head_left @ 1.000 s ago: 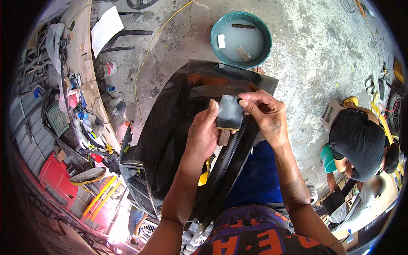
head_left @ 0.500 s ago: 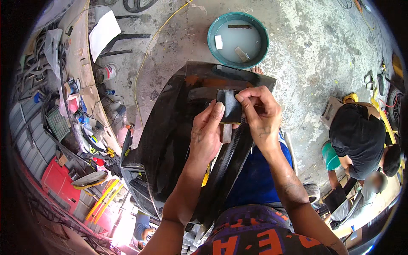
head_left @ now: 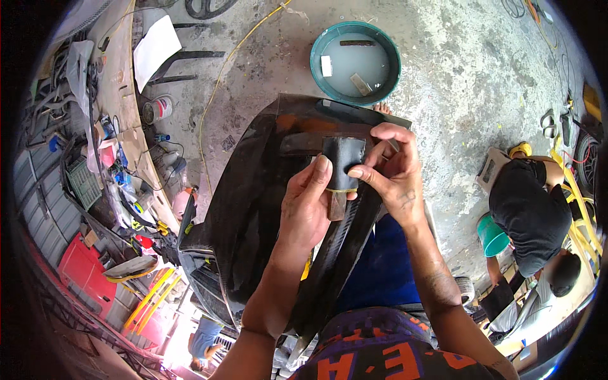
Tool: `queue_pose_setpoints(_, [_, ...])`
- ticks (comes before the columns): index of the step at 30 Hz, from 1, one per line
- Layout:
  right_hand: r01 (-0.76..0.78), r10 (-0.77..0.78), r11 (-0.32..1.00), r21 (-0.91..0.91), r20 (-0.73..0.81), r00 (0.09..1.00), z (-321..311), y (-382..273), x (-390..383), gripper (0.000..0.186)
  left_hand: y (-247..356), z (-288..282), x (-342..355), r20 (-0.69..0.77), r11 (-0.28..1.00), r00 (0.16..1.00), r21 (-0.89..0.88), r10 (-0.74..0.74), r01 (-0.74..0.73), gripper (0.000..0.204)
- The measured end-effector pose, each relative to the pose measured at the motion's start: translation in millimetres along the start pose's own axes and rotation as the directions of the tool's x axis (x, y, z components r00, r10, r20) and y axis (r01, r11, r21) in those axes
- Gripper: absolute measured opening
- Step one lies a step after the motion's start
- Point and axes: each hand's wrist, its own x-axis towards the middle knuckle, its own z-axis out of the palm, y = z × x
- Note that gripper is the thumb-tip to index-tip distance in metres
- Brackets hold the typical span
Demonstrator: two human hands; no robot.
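Note:
In front of me, a dark sheet that looks like sandpaper (head_left: 342, 152) is bent around a narrow brownish block (head_left: 337, 208), whose lower end sticks out beneath it. My left hand (head_left: 304, 206) is closed on the sheet's left side, thumb on top. My right hand (head_left: 398, 180) pinches the right edge, its thumb lying on the dark face and its other fingers curled behind. Both hands are above a glossy black car body panel (head_left: 247, 183) with a carbon-weave strip (head_left: 329, 253) along its near right side.
A green basin (head_left: 313, 63) of cloudy water, with several small pieces in it, stands beyond the panel. To the right, a person in black (head_left: 532, 202) bends near a green bucket (head_left: 492, 234). Cluttered shelving (head_left: 136, 152) and a can (head_left: 156, 109) are on the left.
The sheet's right side has folded down around the block, where it was flatter before. My right thumb has slid lower along its edge. The person at right has shifted slightly.

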Motion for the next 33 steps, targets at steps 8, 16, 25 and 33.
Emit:
queue_pose_setpoints(8, [-0.197,0.192,0.979,0.045,0.099,0.976,-5,-10,0,0.039,2,-9,2,-0.025,0.984,0.988,-0.099,-0.151,0.148,0.033])
queue_pose_setpoints(16, [-0.337,0.344,0.939,-0.069,0.155,0.926,-12,-19,8,0.03,2,-16,0,0.061,0.965,0.977,-0.159,-0.203,0.21,0.036])
queue_pose_setpoints(25, [-0.294,0.28,0.955,0.035,0.218,0.935,-11,-28,46,0.026,21,7,8,0.101,0.994,0.989,-0.027,-0.106,0.109,0.037])
queue_pose_setpoints(33, [-0.366,0.386,0.919,-0.145,0.154,0.909,-5,-52,47,0.02,28,4,21,0.098,0.967,0.994,0.244,0.05,-0.073,0.034])
